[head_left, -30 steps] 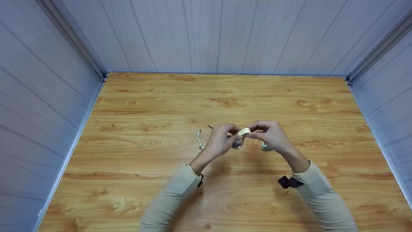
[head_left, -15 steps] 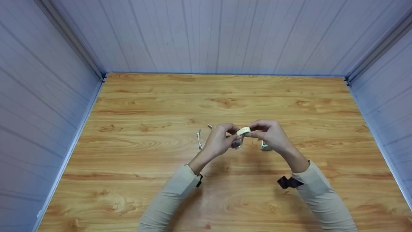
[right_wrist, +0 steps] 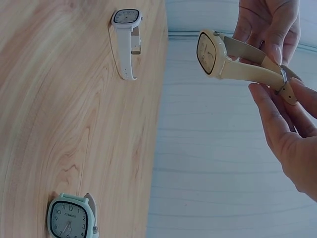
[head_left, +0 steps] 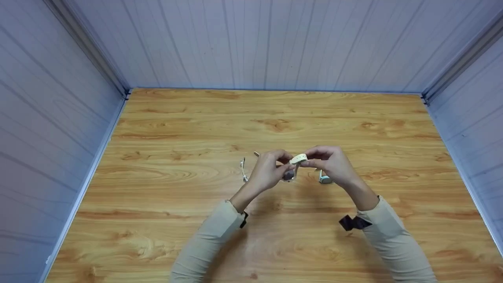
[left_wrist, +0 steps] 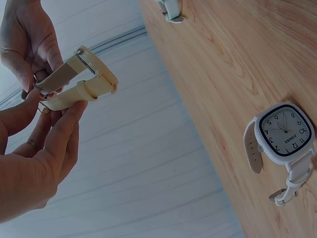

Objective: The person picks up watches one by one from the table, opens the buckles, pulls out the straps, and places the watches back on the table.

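Both hands hold a cream wristwatch (head_left: pixel 299 158) above the table, its strap bent into a loop. In the right wrist view, the watch face (right_wrist: pixel 206 53) points away from the hands, and the holed strap end passes the metal buckle (right_wrist: pixel 284 75). My left hand (head_left: pixel 269 171) pinches the strap near the buckle between thumb and fingers. From the other side, my right hand (head_left: pixel 334 165) pinches the strap by the buckle. Fingers partly cover the buckle in the left wrist view, so how far the strap is threaded cannot be told.
On the wooden table (head_left: pixel 275 122), a white wristwatch (left_wrist: pixel 286 131) lies by the left hand, partly hidden by it in the head view. A mint-green wristwatch (right_wrist: pixel 69 218) lies beneath the right hand. Pale panel walls (head_left: pixel 251 47) enclose the table's back and sides.
The hands keep almost the same place and grip. The cream strap loop has shifted very slightly right and up, and more of the mint-green watch shows beside the right hand.
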Demonstrator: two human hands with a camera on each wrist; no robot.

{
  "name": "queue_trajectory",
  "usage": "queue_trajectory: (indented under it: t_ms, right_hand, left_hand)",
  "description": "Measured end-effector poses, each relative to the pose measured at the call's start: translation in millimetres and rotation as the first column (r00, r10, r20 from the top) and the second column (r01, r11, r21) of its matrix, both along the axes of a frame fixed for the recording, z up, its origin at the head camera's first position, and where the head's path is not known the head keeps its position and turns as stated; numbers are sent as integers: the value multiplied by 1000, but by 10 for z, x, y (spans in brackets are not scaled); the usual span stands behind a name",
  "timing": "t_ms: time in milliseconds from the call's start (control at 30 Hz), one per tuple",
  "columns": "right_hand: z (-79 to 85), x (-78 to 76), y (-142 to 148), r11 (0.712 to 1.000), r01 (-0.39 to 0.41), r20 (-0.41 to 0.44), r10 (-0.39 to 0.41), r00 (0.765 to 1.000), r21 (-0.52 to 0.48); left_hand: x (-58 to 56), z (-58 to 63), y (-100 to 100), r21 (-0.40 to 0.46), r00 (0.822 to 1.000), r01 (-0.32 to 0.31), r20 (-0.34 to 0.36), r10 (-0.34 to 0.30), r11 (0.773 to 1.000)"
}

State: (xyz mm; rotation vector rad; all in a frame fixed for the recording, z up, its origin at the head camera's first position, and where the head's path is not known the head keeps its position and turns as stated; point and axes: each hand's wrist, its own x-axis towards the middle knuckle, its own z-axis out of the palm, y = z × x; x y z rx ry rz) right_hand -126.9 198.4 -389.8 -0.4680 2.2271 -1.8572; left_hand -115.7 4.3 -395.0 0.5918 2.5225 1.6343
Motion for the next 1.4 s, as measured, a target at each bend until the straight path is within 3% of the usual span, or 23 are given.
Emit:
queue_trajectory:
  t_ms: [267, 833, 1400]
  right_hand:
    - [-16, -2, -4, 995, -8, 10, 9, 1000, -102]
    - [-6, -16, 16, 999, 18, -13, -19, 1000, -36]
    - [-12, -7, -10, 990, 40, -24, -44, 999, -133]
  left_hand:
    - [1, -9, -6, -2, 1000, -4, -31, 4, 1000]
    - [-6, 6, -4, -45, 998, 4, -59, -7, 999]
    - [-17, 32, 17, -33, 997, 7, -82, -10, 999]
